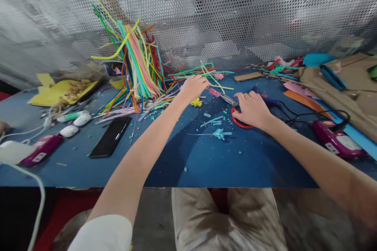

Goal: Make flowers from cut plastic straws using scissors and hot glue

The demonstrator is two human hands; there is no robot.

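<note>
My left hand (194, 88) reaches to the back of the table, among loose pipe cleaners (219, 86). Its fingers are curled together, and what they pinch, if anything, is hidden. Scissors (229, 100) with red handles are under my right hand (253, 109), whose fingers close around them near the pivot. Between the hands lies a small pink fuzzy piece (215, 92), with a yellow fuzzy flower (196, 102) to its left. Closer to me are short cut blue pieces (212, 121) and a light-blue branching shape (220, 134) on a thin wire.
A tall bundle of coloured pipe cleaners (138, 62) stands against the perforated metal panel (206, 15). A black phone (110, 137) lies at left. Purple power strips (338, 137) and cords flank both sides. A dark-blue corded tool (271, 102) lies beyond my right hand; cardboard (353, 78) is at far right.
</note>
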